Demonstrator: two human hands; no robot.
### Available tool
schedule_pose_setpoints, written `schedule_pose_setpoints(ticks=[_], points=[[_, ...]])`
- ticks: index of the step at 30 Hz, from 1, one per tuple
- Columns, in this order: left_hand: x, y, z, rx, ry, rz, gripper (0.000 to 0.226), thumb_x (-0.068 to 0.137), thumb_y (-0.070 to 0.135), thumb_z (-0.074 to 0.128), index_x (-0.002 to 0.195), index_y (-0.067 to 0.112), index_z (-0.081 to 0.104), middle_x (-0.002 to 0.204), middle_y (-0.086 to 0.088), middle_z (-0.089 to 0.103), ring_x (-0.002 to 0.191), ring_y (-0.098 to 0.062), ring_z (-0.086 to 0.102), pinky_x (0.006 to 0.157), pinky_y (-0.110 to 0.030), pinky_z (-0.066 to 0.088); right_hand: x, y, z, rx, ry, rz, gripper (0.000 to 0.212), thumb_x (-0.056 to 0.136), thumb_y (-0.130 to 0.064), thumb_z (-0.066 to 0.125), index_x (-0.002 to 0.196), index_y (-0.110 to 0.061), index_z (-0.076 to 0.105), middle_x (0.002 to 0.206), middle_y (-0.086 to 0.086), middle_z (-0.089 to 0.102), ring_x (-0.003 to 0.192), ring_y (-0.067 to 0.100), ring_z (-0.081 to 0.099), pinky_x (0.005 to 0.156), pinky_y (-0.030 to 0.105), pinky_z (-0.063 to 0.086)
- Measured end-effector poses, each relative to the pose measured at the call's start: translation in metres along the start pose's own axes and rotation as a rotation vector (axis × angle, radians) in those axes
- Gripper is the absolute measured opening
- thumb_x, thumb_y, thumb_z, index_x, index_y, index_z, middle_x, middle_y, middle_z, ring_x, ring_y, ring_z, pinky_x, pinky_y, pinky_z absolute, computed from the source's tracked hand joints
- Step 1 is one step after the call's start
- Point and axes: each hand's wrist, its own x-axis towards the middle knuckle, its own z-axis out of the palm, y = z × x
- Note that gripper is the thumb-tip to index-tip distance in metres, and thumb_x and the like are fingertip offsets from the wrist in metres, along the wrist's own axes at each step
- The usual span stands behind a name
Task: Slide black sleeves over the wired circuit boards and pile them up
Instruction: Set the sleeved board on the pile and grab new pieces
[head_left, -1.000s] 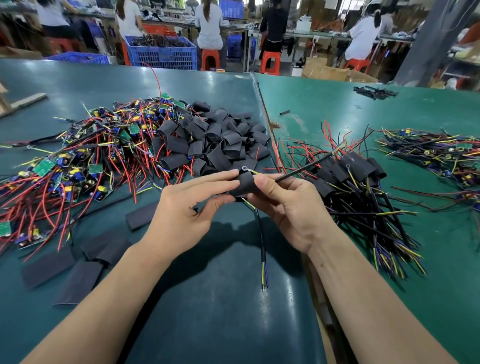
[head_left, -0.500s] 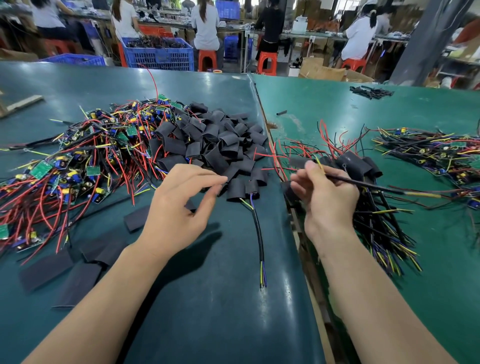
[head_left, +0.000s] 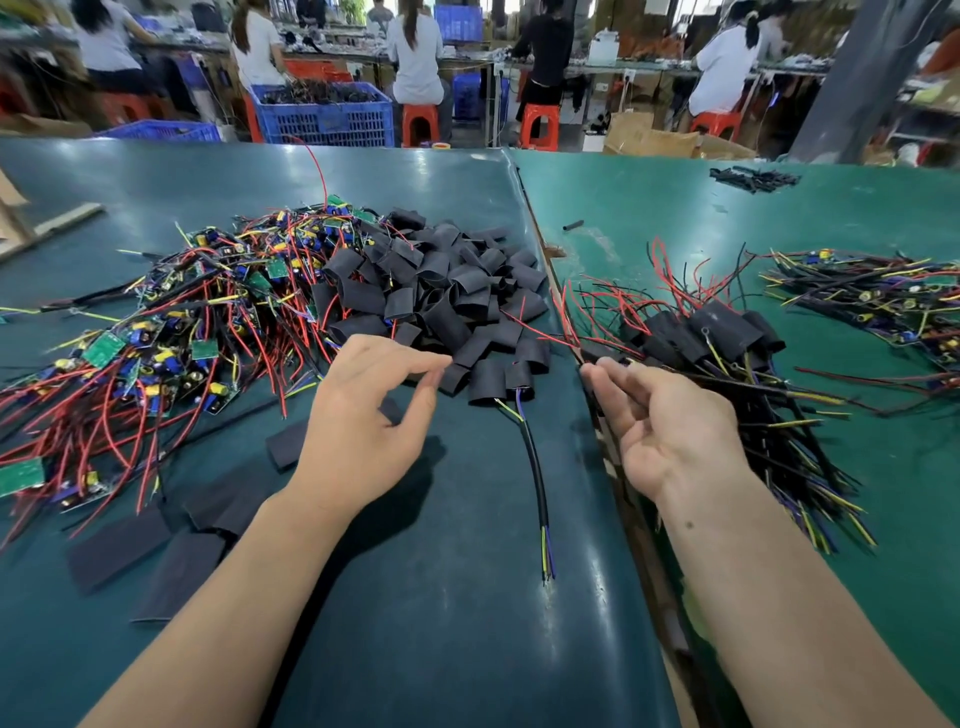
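Observation:
A heap of black sleeves (head_left: 447, 291) lies in the middle of the dark green table. Left of it spreads a tangle of bare circuit boards with red and yellow wires (head_left: 156, 332). On the right sits the pile of sleeved boards (head_left: 711, 338), wires trailing toward me. My left hand (head_left: 363, 415) hovers at the near edge of the sleeve heap, fingers loosely bent, holding nothing. My right hand (head_left: 670, 421) is palm-up beside the sleeved pile, fingers relaxed and empty. One sleeved board with a long black cable (head_left: 519, 379) lies between my hands.
Flat black sleeves (head_left: 176, 540) lie loose at the near left. Another bundle of wired boards (head_left: 878, 296) sits far right. A seam (head_left: 545, 249) divides the two table mats. People sit on red stools by blue crates (head_left: 327, 114) behind the table.
My right hand carried the sleeved board to the right pile, let it go and drew back empty. My left hand let go and moved toward the sleeve heap.

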Motion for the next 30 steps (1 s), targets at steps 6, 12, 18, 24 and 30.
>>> schedule_pose_setpoints(ticks=[6, 12, 18, 24, 30], points=[[-0.001, -0.003, -0.001, 0.019, -0.035, -0.057, 0.011, 0.087, 0.003, 0.068, 0.096, 0.007, 0.074, 0.091, 0.003, 0.069, 0.092, -0.024, 0.058, 0.085, -0.035, 0.048, 0.0, 0.0, -0.001, -0.052, -0.063, 0.075, 0.015, 0.094, -0.004, 0.055, 0.08, -0.002, 0.058, 0.057, 0.009, 0.068, 0.048, 0.019, 0.068, 0.045, 0.023, 0.054], [0.0, -0.023, -0.004, 0.358, -0.034, -0.265, 0.022, 0.087, 0.018, 0.067, 0.105, 0.009, 0.073, 0.103, -0.01, 0.068, 0.101, -0.037, 0.057, 0.088, -0.045, 0.045, -0.002, 0.0, 0.002, -0.145, -0.16, -0.039, 0.01, 0.091, -0.012, 0.06, 0.082, -0.009, 0.064, 0.056, 0.0, 0.066, 0.045, 0.011, 0.061, 0.042, 0.019, 0.048], [0.001, -0.029, -0.016, 0.481, -0.144, -0.608, 0.028, 0.082, 0.036, 0.066, 0.105, 0.02, 0.073, 0.11, -0.005, 0.066, 0.106, -0.034, 0.055, 0.09, -0.046, 0.046, -0.002, 0.005, 0.004, -0.291, -0.199, -0.164, 0.013, 0.092, -0.01, 0.061, 0.079, -0.009, 0.063, 0.054, 0.001, 0.06, 0.041, 0.011, 0.053, 0.038, 0.019, 0.043], [0.0, -0.026, -0.017, 0.43, -0.393, -0.556, 0.04, 0.08, 0.045, 0.063, 0.117, 0.03, 0.066, 0.121, 0.004, 0.059, 0.117, -0.024, 0.044, 0.1, -0.043, 0.038, -0.003, 0.011, 0.005, -0.424, -0.252, -0.282, 0.014, 0.09, -0.012, 0.063, 0.077, -0.011, 0.062, 0.055, 0.001, 0.06, 0.042, 0.012, 0.052, 0.038, 0.02, 0.042], [0.001, -0.034, -0.015, 0.448, -0.289, -0.422, 0.03, 0.089, 0.041, 0.066, 0.11, 0.02, 0.072, 0.11, -0.004, 0.063, 0.109, -0.031, 0.05, 0.09, -0.043, 0.042, -0.003, 0.013, 0.004, -0.463, -0.262, -0.334, 0.01, 0.09, -0.012, 0.063, 0.08, -0.009, 0.062, 0.054, 0.0, 0.061, 0.042, 0.012, 0.052, 0.037, 0.021, 0.042]])
